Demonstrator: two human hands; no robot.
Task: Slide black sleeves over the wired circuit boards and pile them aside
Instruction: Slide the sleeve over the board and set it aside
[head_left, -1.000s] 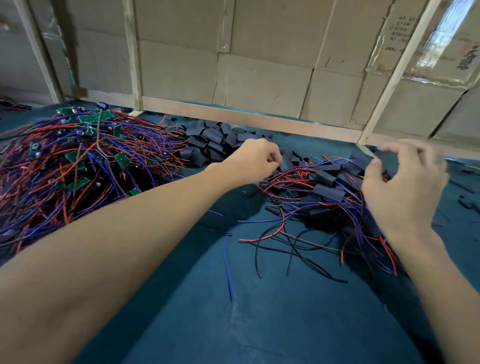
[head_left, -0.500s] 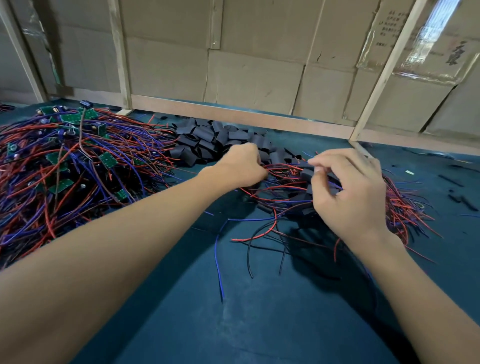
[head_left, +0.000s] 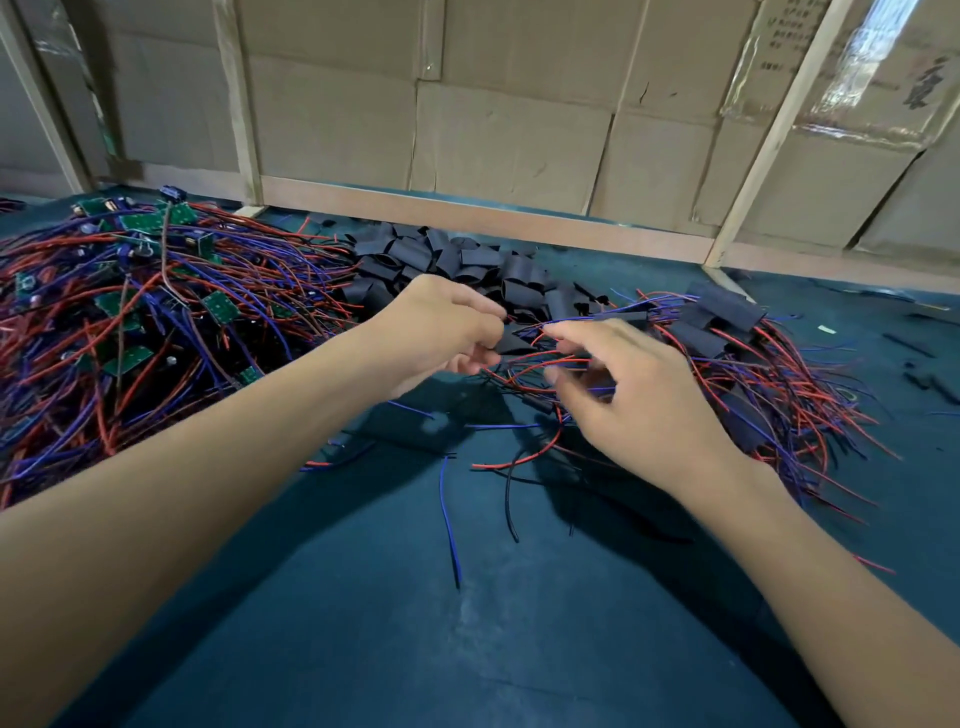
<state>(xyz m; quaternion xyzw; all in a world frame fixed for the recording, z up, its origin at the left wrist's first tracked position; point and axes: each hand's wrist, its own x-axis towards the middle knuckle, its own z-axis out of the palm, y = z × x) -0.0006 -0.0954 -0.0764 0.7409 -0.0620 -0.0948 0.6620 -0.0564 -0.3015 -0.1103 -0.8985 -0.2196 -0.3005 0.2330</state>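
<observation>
Item in hand: one black sleeve (head_left: 511, 344), flattened, pinched between the thumb and curled fingers of my left hand (head_left: 441, 332), raised just in front of the loose sleeve heap (head_left: 457, 262).

Right hand (head_left: 631, 402): fingers curled and spread among red and blue wires (head_left: 540, 361) just beside the sleeve. It is blurred; I cannot tell whether it actually pinches a wire or merely touches them. No board is visible in my grip.

Stock, unsleeved: large tangle of wired green circuit boards (head_left: 124, 306) on my left, red and blue leads running every way.

Stock, finished: pile of sleeved boards (head_left: 727, 317) on my right, leads fanned toward me.

Surface: dark teal mat (head_left: 467, 649), with stray wire offcuts (head_left: 449, 519) and black scraps lying near.

Backdrop: cardboard panels (head_left: 509, 140) behind a pale wooden frame (head_left: 779, 135).

Hazards, as I judge them: the sleeve mouth is pressed flat, so a board corner or component could catch and buckle it; leads from the finished pile lie right under my right hand, so I could snag one and drag a finished piece along; a loose lead could miss the opening and fold back.

Markings: dark printed characters on the upper right cardboard, partly behind glossy tape, too small and glared to read. No brand legible.
</observation>
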